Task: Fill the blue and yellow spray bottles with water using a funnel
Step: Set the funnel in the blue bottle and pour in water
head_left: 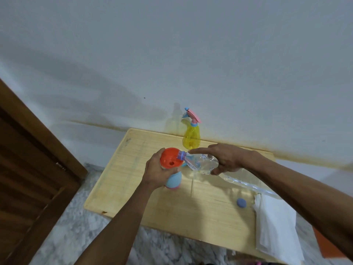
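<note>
With my left hand [157, 170] gripping the red funnel [170, 158] on the blue spray bottle [173, 180] and my right hand [225, 159] tipping the clear water bottle [199, 162], I risk overshooting the funnel's rim and wetting the surface [172, 207].

two bare forearms reach in from the bottom edge, no sleeves, watch or rings in sight, each ending in a bare hand, the left grip [156, 170] and the right grip [227, 159], with short plain nails.
</note>
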Available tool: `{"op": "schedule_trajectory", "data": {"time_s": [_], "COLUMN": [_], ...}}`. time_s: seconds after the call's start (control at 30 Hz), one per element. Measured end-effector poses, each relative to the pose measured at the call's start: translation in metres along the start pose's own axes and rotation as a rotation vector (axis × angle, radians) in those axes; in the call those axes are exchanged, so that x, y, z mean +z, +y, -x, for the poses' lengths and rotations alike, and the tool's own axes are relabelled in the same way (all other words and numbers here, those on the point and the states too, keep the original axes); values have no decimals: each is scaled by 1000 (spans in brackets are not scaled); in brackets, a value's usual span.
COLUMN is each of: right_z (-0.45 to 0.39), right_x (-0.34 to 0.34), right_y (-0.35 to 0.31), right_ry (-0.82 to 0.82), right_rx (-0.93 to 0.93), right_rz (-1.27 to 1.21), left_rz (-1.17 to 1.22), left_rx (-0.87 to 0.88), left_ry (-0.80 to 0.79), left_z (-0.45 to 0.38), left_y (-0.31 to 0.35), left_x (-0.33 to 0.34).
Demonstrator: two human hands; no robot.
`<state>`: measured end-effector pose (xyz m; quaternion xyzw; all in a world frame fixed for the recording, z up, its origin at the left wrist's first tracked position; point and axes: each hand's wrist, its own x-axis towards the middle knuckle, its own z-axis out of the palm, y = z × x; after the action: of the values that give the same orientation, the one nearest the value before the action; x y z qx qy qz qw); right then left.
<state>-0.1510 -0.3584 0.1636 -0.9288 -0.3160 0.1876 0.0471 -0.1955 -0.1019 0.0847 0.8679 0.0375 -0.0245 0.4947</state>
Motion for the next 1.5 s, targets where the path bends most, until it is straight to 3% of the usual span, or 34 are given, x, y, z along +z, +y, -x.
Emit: {"op": "schedule_trajectory", "data": {"time_s": [0.67,0.9,1.1,1.37,1.5], "right_z": [1,8,19,54,61], "right_x": [3,16,36,54,71], "right_y": [1,3,-1,-19,-29], "right_ry": [-4,82,347,1009,1246], "right_rx": [6,14,0,106,247], "right_rz": [29,-76,-325,-690,-756], "left_rz": [-22,-1,11,31,71], "left_rx": [-14,-10,2,11,1], "left_ry": [-11,-18,2,21,13], "left_z": [2,3,1,1,3], "left_y": [5,6,3,0,-2], "left_x": [-2,-2,-1,1,0]}}
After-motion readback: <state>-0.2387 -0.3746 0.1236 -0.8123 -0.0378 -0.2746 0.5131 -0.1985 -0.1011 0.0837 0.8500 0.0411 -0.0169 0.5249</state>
